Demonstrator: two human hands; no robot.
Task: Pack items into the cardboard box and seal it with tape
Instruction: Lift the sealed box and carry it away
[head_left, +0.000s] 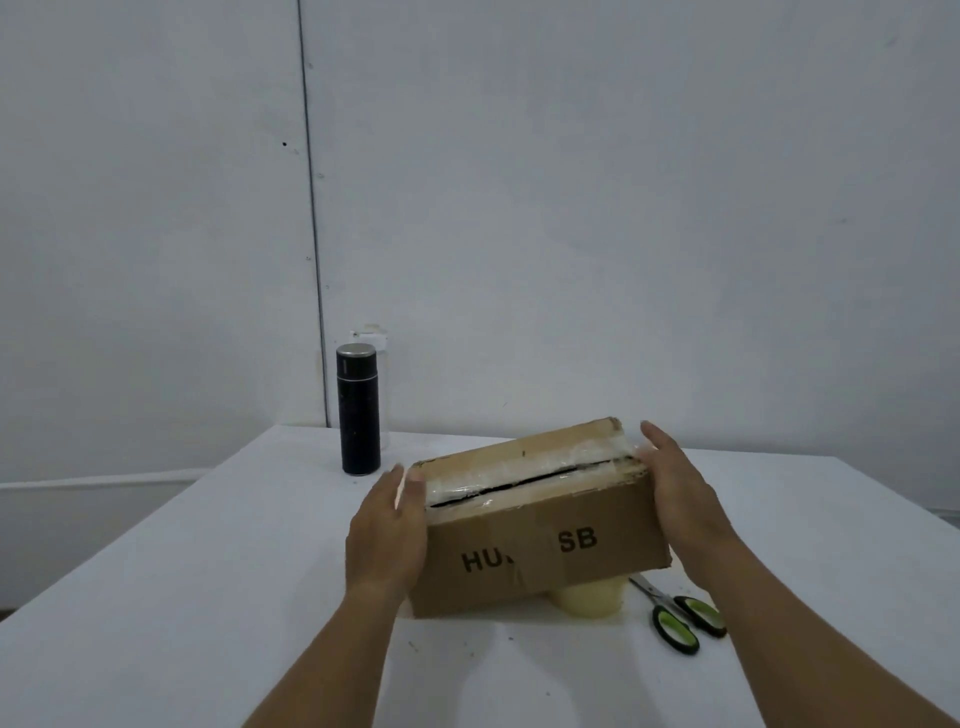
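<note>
Pressing a brown cardboard box (540, 551), top seam under clear tape, between left hand (387, 530) and right hand (675, 483), fingers (655, 441) straight and together, flat against its ends. Tilted over a pale tape roll (589, 598) on the white worktop (208, 571); green-and-black-handled scissors (675, 613) just right of the roll; black cylindrical flask (358, 410) upright behind, to the left

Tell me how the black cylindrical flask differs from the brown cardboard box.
The black cylindrical flask stands upright and untouched; the brown cardboard box is pressed between the left hand and right hand. The flask is black with a metal cap; the box bears printed letters and clear tape. Both are closed.
</note>
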